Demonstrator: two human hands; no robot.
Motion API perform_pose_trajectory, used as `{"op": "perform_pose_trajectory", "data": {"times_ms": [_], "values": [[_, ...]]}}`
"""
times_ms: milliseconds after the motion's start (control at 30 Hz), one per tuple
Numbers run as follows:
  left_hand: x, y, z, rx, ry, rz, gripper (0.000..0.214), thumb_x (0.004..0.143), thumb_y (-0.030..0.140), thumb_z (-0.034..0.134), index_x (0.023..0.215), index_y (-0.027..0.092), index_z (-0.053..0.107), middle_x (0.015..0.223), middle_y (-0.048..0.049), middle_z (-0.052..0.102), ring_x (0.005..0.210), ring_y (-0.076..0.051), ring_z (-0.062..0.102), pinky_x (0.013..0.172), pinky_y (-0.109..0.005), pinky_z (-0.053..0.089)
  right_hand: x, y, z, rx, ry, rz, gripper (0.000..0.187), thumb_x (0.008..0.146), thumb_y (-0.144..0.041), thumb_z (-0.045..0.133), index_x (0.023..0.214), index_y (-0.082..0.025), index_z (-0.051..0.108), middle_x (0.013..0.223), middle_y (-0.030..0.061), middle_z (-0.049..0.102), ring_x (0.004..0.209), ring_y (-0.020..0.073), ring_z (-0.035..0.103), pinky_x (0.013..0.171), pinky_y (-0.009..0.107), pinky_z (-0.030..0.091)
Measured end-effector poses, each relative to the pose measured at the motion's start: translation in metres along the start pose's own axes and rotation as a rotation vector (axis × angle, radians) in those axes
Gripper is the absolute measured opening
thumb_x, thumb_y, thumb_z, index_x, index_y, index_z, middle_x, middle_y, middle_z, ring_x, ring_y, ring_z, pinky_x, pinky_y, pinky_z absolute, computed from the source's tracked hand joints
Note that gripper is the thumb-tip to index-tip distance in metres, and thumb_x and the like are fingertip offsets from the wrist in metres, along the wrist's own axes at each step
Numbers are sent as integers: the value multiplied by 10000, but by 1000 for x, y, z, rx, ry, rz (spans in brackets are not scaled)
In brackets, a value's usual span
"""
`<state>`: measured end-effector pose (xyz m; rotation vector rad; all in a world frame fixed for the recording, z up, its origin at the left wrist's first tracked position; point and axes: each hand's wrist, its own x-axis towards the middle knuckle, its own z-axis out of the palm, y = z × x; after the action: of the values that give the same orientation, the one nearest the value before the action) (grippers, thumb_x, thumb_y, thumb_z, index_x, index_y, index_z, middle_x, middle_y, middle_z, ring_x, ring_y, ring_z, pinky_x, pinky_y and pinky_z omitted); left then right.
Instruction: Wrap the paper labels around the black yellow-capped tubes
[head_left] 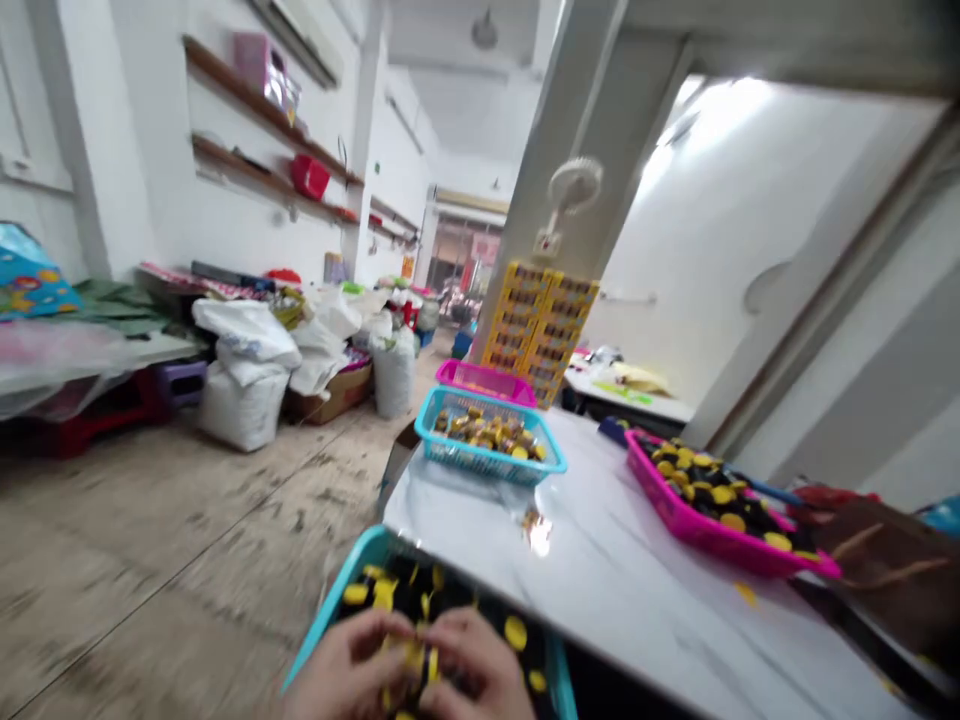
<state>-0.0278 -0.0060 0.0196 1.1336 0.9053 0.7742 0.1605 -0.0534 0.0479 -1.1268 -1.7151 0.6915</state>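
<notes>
Low in the view, my left hand (356,665) and my right hand (480,660) meet over a blue basket (319,635), fingertips bent in and almost touching. Between them is a small yellow-and-black piece (412,655), blurred and partly covered by the fingers, so its exact kind does not show. Both hands look closed on it. Beneath and around them the basket is filled with loose round yellow pieces (516,632) and black ones.
A marble-patterned white table (600,540) bears a second blue basket (487,462) of wrapped yellow-brown pieces and a pink basket (675,520) of yellow and black ones. Behind stand another pink basket (487,380) and stacked yellow boxes (540,325). White sacks (244,390) stand on the floor at left.
</notes>
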Motion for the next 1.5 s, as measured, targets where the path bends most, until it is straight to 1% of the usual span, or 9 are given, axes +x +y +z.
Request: {"op": "perform_pose_trajectory", "data": {"times_ms": [100,167,367,533,700,933,1067,1233,1500], "values": [[-17,22,8,23,-32,65,327,685,405,762,947,217,707,821,-20,677,614,-139,586,560,-255,461,-8,1,5,39,40,106,468,752,-208,731,1201,-291,632,1038,39,685,833,195,669,780,345,566],[-15,32,13,70,-47,68,332,696,343,763,959,152,696,774,-19,648,583,-106,544,568,-231,451,-9,3,5,4,41,71,385,765,-178,714,1137,-268,670,1062,56,679,889,201,665,801,343,560],[2,35,18,24,-113,20,466,763,383,721,1146,147,602,877,-36,642,587,-92,546,538,-214,446,-8,12,-4,-140,156,-27,351,824,-181,684,1160,-277,653,1104,68,647,1000,206,639,887,361,542],[3,32,11,28,-161,4,380,787,380,712,1054,122,632,738,-11,630,561,-82,515,536,-199,424,-14,14,-13,-120,135,-24,360,817,-174,693,1160,-264,630,1112,69,647,984,207,651,855,353,576],[-5,28,20,130,-121,78,296,796,300,708,1047,148,669,846,-40,675,660,-123,584,608,-233,469,-17,12,-16,1,115,98,317,764,-199,751,1070,-246,682,1038,61,683,807,181,684,760,330,595],[-14,18,28,523,-46,480,257,849,157,608,1085,210,695,1075,-69,695,1015,-203,619,936,-337,466,-19,23,3,482,86,516,238,660,-250,831,860,-198,713,773,13,734,701,157,683,683,274,578],[-15,17,20,336,-29,277,401,822,249,661,1218,214,607,1145,-84,649,920,-187,637,788,-294,520,-17,17,0,474,63,477,284,681,-218,824,941,-217,709,877,20,727,804,161,684,751,272,571],[-14,15,18,-18,-135,-32,348,812,432,672,987,137,613,702,-10,623,506,-92,538,451,-193,421,-9,11,-10,588,-66,425,367,739,-207,780,1090,-275,697,1051,39,668,762,135,658,710,282,580],[-14,7,24,-343,-203,-184,382,775,495,705,849,139,587,594,20,591,383,-44,480,343,-131,336,-17,30,1,719,9,453,81,771,-226,751,844,-260,760,1091,46,609,740,165,680,565,301,616]]}}
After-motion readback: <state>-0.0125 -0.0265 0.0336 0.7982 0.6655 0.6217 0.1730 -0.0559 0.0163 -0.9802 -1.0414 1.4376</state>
